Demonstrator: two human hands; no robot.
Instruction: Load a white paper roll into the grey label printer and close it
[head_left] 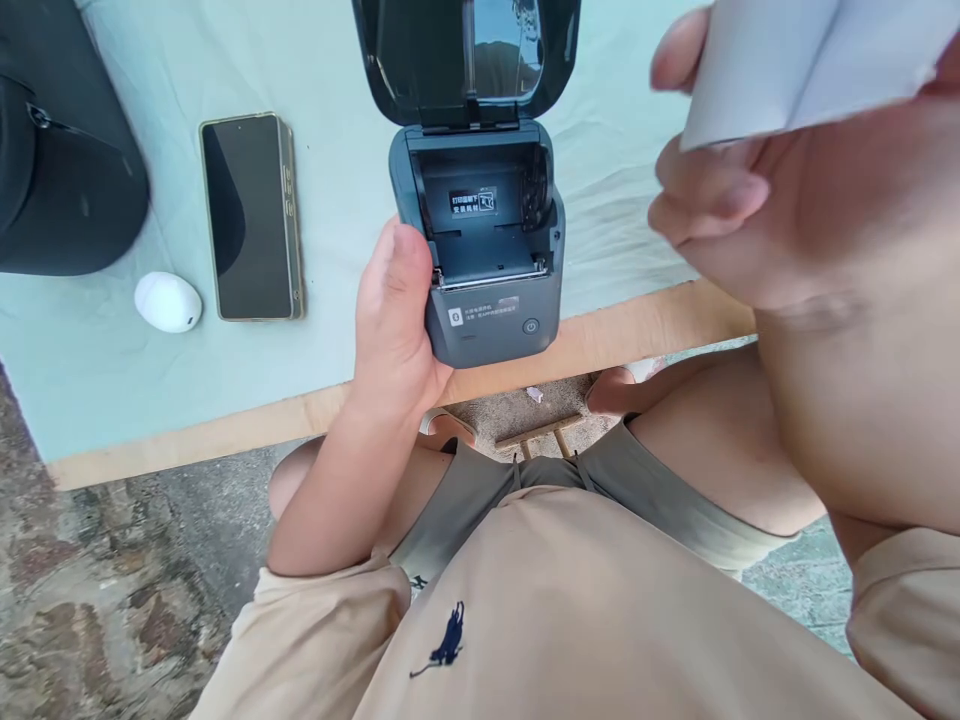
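Head view: left hand (394, 320) grips the open printer (487, 260) (paper bay empty); right hand (750, 200) pinches white paper (795, 60), loading comes next.

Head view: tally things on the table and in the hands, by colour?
Dark grey/black: 3 – printer held by left hand, phone, bag
White: 2 – earbud case, paper in right hand
Total: 5
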